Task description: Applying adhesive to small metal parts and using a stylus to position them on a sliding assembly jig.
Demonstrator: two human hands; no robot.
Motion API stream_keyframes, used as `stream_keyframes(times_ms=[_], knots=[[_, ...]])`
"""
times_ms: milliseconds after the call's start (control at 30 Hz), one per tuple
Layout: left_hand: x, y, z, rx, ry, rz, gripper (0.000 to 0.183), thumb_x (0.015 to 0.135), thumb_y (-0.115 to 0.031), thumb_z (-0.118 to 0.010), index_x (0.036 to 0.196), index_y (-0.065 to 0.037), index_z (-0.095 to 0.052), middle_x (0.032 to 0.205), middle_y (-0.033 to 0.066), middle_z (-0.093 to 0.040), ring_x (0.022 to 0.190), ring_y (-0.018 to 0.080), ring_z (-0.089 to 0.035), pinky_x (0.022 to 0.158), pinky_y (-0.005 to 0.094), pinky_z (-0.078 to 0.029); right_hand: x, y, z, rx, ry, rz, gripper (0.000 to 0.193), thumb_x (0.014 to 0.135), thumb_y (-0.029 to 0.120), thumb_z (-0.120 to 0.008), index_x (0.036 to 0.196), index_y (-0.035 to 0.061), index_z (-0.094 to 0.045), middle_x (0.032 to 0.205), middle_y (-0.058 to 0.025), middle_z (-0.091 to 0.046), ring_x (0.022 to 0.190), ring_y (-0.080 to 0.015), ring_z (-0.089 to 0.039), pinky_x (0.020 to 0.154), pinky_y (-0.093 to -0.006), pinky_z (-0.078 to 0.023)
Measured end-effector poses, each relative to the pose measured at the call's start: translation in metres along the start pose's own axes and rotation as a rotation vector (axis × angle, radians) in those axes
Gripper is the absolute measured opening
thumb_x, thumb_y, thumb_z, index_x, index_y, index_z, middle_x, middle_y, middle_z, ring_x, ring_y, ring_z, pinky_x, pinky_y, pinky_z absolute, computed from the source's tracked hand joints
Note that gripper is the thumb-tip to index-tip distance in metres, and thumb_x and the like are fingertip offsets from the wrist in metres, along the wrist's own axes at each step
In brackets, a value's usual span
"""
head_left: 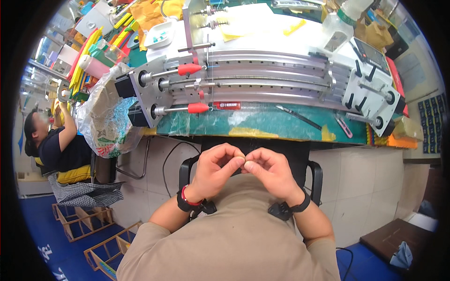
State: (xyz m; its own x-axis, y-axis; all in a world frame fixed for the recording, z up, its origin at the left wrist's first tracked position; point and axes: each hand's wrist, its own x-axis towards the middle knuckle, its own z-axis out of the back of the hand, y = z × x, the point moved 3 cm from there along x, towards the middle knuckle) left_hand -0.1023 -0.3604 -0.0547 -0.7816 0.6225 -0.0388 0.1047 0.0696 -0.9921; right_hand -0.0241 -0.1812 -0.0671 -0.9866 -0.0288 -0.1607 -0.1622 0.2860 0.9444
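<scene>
My left hand (216, 169) and my right hand (272, 171) meet in front of my chest, short of the table's near edge. Thumb and forefinger of each are pinched, and the fingertips almost touch; whatever lies between them is too small to make out. Beyond my hands, on the green tabletop (215, 122), stands a long metal winding machine (262, 82) with rails and a threaded rod. Red cone-shaped tips (198, 108) sit on its spindles at the left. A craft knife (300, 117) and a pink-handled cutter (343, 125) lie along the near edge.
A plastic bag (105, 112) hangs at the table's left corner. Behind the machine are a white tray (159, 35), a clear bottle (338, 29) and papers. Another person (58, 140) sits at the far left. Wooden frames (84, 220) stand on the floor, and chair armrests (315, 181) flank me.
</scene>
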Motion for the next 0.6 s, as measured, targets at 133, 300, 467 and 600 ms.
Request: stream_keyframes(times_ms=[133, 300, 467, 600], knots=[[0.001, -0.008, -0.005, 0.062, 0.015, -0.080, 0.007, 0.105, 0.000, -0.072, 0.109, 0.005, -0.072, 0.106, 0.0069, -0.069, 0.091, 0.0115, -0.067, 0.081, 0.0274, -0.056, -0.003, 0.002, 0.000, -0.007, -0.008, 0.055, 0.015, 0.108, 0.009, -0.072, 0.114, -0.0041, -0.072, 0.104, -0.0077, -0.079, 0.095, -0.0126, -0.075, 0.087, -0.0294, -0.061], [0.002, -0.023, -0.013, 0.207, 0.026, -0.205, 0.005, 0.103, 0.000, -0.074, 0.107, 0.004, -0.074, 0.105, 0.0076, -0.070, 0.091, 0.0105, -0.066, 0.077, 0.0259, -0.054, -0.012, 0.025, -0.005, -0.451, -0.156, 0.445, 0.008, 0.104, 0.003, -0.072, 0.110, -0.0032, -0.070, 0.099, -0.0139, -0.077, 0.088, -0.0221, -0.077, 0.080, -0.0320, -0.061], [0.008, -0.028, -0.026, 0.163, 0.015, -0.283, 0.006, 0.103, 0.000, -0.074, 0.107, 0.004, -0.075, 0.106, 0.0083, -0.070, 0.089, 0.0104, -0.067, 0.075, 0.0250, -0.053, -0.015, 0.033, -0.006, -0.509, -0.214, 0.625, 0.005, 0.103, 0.001, -0.072, 0.106, -0.0025, -0.069, 0.096, -0.0132, -0.075, 0.082, -0.0221, -0.074, 0.075, -0.0326, -0.059], [0.005, -0.025, -0.030, -0.071, 0.086, -0.233, 0.008, 0.105, 0.002, -0.070, 0.111, 0.005, -0.074, 0.113, 0.0110, -0.071, 0.093, 0.0122, -0.068, 0.078, 0.0283, -0.057, -0.025, 0.028, -0.004, -0.383, -0.183, 0.537, 0.002, 0.103, -0.001, -0.069, 0.102, -0.0026, -0.068, 0.091, -0.0116, -0.071, 0.080, -0.0176, -0.070, 0.069, -0.0307, -0.056]])
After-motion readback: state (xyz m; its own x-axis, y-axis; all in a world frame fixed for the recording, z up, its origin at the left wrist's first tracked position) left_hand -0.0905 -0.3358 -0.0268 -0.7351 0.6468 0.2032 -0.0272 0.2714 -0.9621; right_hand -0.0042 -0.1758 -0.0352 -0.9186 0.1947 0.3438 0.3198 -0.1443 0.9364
